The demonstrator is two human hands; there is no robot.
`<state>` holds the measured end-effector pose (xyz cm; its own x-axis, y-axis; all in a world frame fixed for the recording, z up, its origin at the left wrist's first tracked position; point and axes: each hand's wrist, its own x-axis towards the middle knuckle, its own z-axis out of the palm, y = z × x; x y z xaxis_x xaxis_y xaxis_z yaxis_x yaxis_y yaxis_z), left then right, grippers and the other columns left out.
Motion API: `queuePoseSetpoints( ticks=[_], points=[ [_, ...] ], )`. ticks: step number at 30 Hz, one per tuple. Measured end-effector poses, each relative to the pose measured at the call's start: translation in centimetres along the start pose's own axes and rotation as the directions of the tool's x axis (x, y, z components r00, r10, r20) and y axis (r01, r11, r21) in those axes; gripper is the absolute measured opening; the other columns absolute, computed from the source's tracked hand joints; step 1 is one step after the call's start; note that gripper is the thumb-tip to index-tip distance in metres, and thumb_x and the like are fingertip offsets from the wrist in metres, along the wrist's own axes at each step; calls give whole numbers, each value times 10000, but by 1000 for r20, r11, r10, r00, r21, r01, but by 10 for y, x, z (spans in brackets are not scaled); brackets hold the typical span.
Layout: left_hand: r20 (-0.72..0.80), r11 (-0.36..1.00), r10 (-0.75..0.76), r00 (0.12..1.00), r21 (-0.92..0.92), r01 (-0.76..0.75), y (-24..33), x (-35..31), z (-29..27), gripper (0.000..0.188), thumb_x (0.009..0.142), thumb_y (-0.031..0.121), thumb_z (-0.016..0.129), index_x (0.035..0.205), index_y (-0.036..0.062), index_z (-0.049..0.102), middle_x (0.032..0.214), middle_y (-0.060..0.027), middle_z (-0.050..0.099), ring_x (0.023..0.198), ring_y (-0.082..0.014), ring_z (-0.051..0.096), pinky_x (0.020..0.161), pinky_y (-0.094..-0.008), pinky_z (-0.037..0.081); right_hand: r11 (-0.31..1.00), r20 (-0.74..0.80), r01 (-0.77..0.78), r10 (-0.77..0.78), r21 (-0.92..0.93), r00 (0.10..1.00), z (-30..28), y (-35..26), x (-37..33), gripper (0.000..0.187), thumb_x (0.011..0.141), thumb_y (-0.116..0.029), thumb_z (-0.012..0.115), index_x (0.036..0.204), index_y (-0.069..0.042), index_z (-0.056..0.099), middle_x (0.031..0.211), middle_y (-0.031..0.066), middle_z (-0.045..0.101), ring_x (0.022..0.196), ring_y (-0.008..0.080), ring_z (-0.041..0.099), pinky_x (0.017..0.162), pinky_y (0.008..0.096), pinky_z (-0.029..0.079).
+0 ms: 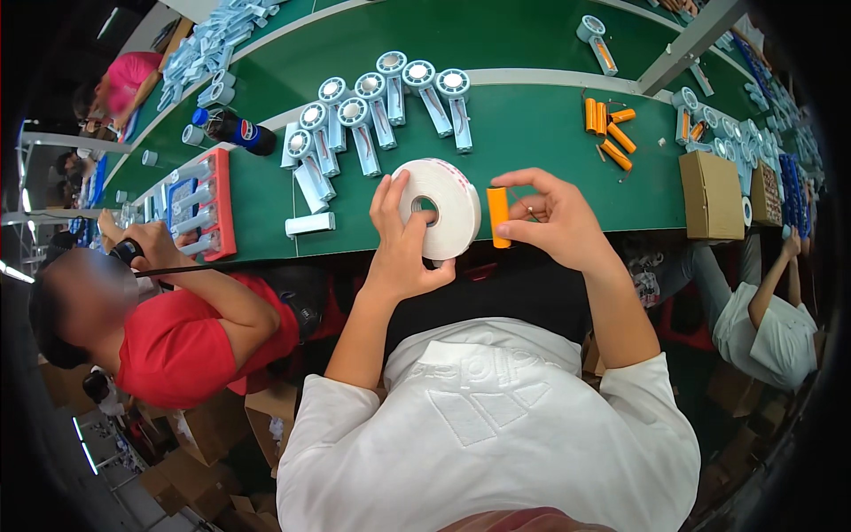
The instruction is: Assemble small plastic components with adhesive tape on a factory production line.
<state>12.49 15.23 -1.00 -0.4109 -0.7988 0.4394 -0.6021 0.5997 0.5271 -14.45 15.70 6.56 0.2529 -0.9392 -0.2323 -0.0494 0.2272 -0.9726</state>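
My left hand (403,244) grips a wide roll of white tape (456,208), its fingers around the roll and near the central hole. My right hand (554,217) pinches an orange cylindrical battery cell (499,215) between thumb and fingers, upright and just right of the tape roll. A thin wire shows by the right fingers. Both hands are over the near edge of the green table (550,191). Beyond them stand several pale blue handheld fan housings (370,86) with round heads and open handles. More orange batteries (620,137) with wires lie farther right.
A cola bottle (239,131) and a red tray (222,204) of pale blue parts are at the left, by a co-worker in a red shirt (208,328). A cardboard box (712,195) stands right, near more fan housings. A grey metal post (691,44) rises at the far right.
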Motion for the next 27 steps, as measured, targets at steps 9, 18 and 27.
queuePoseSetpoints(
  ticks=[9,18,27],
  points=[
    [15,997,52,999,53,-53,6,6,-6,531,651,199,782,1119,33,594,1662,-269,224,1513,-542,169,1188,-619,266,983,27,21,-17,-180,999,4,-12,13,460,827,-36,836,1257,-84,680,757,50,728,658,97,623,647,205,436],
    [-135,939,-332,934,-144,313,40,5,39,515,768,154,735,1229,-27,597,1656,-346,188,1481,-556,187,1171,-624,288,920,-407,303,-383,-250,829,44,0,29,524,806,-45,868,1274,-98,637,884,79,754,722,113,681,648,228,508],
    [241,612,-605,759,-468,637,34,8,17,523,892,170,685,1365,-34,592,1657,-318,238,1456,-501,279,1157,-560,331,542,-341,504,-831,-672,439,72,50,43,579,767,10,902,1220,-125,566,1051,124,778,813,168,741,601,236,533]
  ],
)
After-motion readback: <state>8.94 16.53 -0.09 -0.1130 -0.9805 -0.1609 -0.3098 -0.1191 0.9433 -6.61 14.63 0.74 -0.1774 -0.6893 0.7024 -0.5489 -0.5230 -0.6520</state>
